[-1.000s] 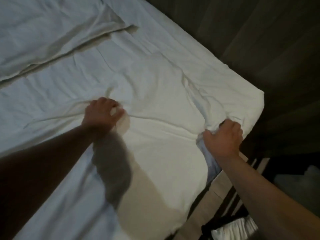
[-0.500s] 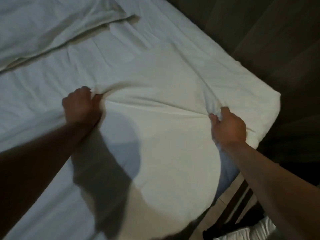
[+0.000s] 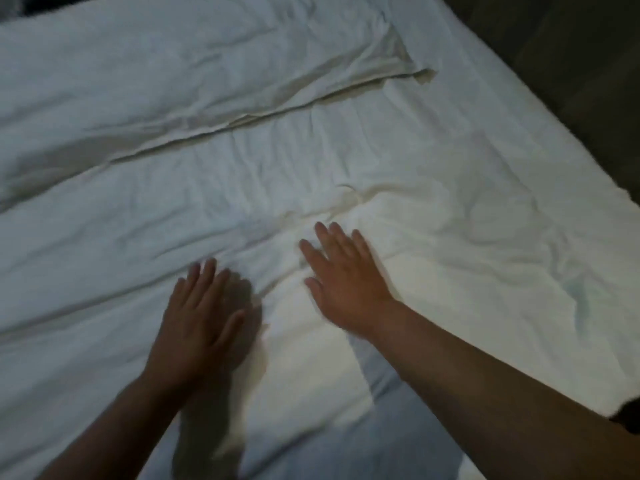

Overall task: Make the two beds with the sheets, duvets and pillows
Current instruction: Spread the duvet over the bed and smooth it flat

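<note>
Lying palm down on the white sheet [image 3: 450, 188], both hands were open, with fingers straight and slightly spread, gripping nothing. The left hand [image 3: 199, 317] sat toward the near edge of the bed [image 3: 554, 126], its shadow falling just beside it on the cloth. The right hand [image 3: 346, 275] lay near it but apart, a little farther in. The sheet covered the bed out to its right edge and was creased ahead of the right hand's fingertips and rumpled toward the right corner. A second layer of folded white bedding [image 3: 173, 71] lay over the far left part, its hem running diagonally across the sheet.
</note>
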The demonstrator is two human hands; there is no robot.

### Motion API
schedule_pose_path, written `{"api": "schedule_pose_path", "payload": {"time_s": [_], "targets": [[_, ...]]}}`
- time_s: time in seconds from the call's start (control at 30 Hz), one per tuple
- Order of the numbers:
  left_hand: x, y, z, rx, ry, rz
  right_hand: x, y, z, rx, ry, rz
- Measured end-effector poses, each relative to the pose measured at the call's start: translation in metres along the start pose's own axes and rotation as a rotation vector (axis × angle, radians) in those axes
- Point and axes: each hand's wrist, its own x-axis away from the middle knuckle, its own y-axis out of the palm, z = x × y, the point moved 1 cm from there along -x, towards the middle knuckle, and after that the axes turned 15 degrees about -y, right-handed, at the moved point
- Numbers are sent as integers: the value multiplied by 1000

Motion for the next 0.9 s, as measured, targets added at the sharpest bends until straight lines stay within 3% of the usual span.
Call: {"api": "schedule_pose_path", "payload": {"time_s": [0.13, 0.23, 0.3, 0.57, 0.8, 0.9], "targets": [[34, -60, -144, -131, -441, 185, -75, 21, -81, -86, -109, -129], [55, -88, -230, -289, -711, 107, -111, 37, -140, -76, -203, -231], [67, -85, -268, -323, -801, 23, -126, 51, -170, -67, -195, -249], [37, -45, -318, -183, -754, -18, -143, 110, -182, 106, -86, -217], [51, -86, -332, -26, -551, -223, -156, 86, -211, 127, 152, -522], [97, -115, -343, 61, -455, -199, -158, 73, -259, 54, 213, -494]]}}
